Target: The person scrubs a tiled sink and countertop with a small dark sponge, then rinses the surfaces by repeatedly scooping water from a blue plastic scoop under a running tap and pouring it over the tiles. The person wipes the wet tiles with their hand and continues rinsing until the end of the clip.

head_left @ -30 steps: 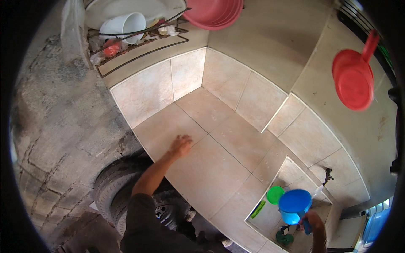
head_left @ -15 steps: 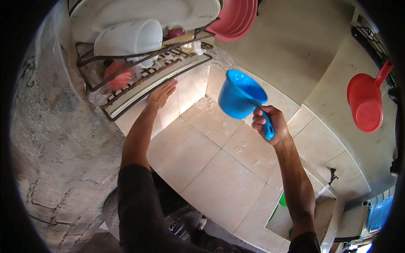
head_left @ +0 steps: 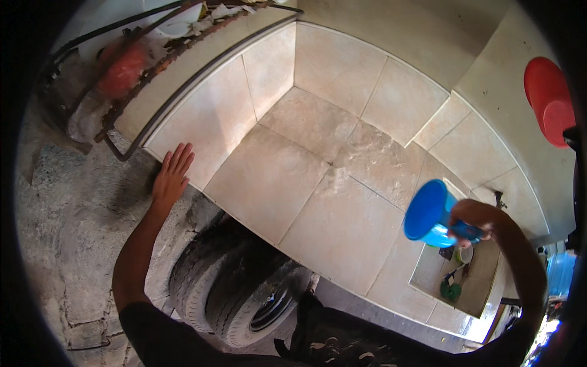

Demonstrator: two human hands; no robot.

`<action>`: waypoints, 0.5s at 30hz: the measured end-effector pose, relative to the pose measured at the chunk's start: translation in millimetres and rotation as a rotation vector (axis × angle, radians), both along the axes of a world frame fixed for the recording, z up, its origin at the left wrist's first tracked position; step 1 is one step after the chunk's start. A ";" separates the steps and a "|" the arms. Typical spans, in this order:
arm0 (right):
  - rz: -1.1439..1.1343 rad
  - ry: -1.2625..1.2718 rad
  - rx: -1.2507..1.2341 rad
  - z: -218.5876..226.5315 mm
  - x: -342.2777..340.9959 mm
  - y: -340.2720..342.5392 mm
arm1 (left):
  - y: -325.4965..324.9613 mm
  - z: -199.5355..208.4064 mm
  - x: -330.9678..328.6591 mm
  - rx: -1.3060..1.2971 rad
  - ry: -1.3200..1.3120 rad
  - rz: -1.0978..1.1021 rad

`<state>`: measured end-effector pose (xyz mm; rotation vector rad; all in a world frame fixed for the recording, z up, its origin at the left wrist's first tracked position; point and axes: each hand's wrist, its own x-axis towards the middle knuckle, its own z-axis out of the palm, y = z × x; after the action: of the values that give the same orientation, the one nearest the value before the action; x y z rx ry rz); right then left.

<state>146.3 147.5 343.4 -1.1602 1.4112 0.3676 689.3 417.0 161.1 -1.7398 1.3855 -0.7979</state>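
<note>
My right hand (head_left: 476, 219) is closed round the handle of a blue plastic water dipper (head_left: 435, 217). The dipper is tilted, its mouth facing left, over the near right of the tiled counter (head_left: 342, 226) and the edge of a sunken tiled basin (head_left: 486, 287). A thin sheet of water (head_left: 382, 153) ripples across the tiles toward the back. At the left, my left hand (head_left: 174, 174) has its fingers stretched out against the front end of the low tiled side wall (head_left: 211, 122), holding nothing.
A rusty metal rack (head_left: 131, 137) with a red bundle (head_left: 122, 70) stands beyond my left hand. Tyres (head_left: 244, 300) sit below the counter's front edge. A red dipper (head_left: 553, 104) hangs on the right wall, above a tap (head_left: 499, 199). The basin holds a green item (head_left: 450, 289).
The blue dipper has swung right and nearer in my right hand, toward the basin, and tipped over. My left hand has slid nearer along the side wall. The view has shifted downward.
</note>
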 end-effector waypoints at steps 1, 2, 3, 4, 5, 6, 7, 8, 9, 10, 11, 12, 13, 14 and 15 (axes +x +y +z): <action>0.017 0.064 0.038 -0.4 18.2 9.1 | -9.2 -1.1 0.0 0.004 -0.013 -0.043; 0.119 0.021 0.003 2.5 37.8 15.5 | -21.9 -3.0 0.0 0.026 -0.021 -0.048; 0.216 0.004 -0.024 5.6 56.9 22.3 | -36.0 -4.6 -0.5 0.020 -0.041 -0.091; 0.161 -0.115 -0.031 6.7 75.9 31.6 | -51.3 -4.8 -0.7 0.082 -0.050 -0.054; 0.112 -0.234 -0.052 8.8 93.3 39.8 | -66.5 -4.3 -0.8 0.113 -0.075 -0.053; 0.128 -0.311 -0.064 12.5 108.0 45.9 | -81.8 -1.5 -0.5 0.133 -0.069 -0.046; 0.150 -0.459 -0.060 16.3 120.8 49.7 | -100.0 5.3 0.6 0.091 -0.114 -0.051; 0.103 -0.483 -0.090 17.6 132.3 52.6 | -115.7 11.9 0.1 0.046 -0.123 -0.056; 0.098 -0.650 -0.070 18.7 140.4 53.6 | -130.4 19.3 0.1 0.019 -0.079 -0.015; 0.077 -0.736 -0.086 18.3 144.0 52.3 | -147.3 27.2 0.1 -0.027 -0.172 -0.032; -0.009 -0.747 -0.114 16.1 144.6 50.4 | -158.3 31.9 -0.7 -0.042 -0.205 -0.010; -0.058 -0.832 -0.118 12.2 140.2 46.8 | -165.0 34.8 -1.1 -0.112 -0.257 -0.027; -0.063 -0.991 -0.097 6.5 132.3 43.1 | -168.5 34.2 -1.8 -0.053 -0.296 0.015; -0.046 -1.005 -0.118 0.5 118.4 37.8 | -166.6 30.1 -1.7 0.009 -0.276 0.023; 0.002 -0.911 -0.177 -5.0 101.0 31.0 | -162.6 23.3 -1.6 0.043 -0.210 0.005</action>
<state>247.4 178.5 338.4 -1.2380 0.6418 -0.2820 687.7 254.4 184.4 -1.5771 1.2481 -0.9137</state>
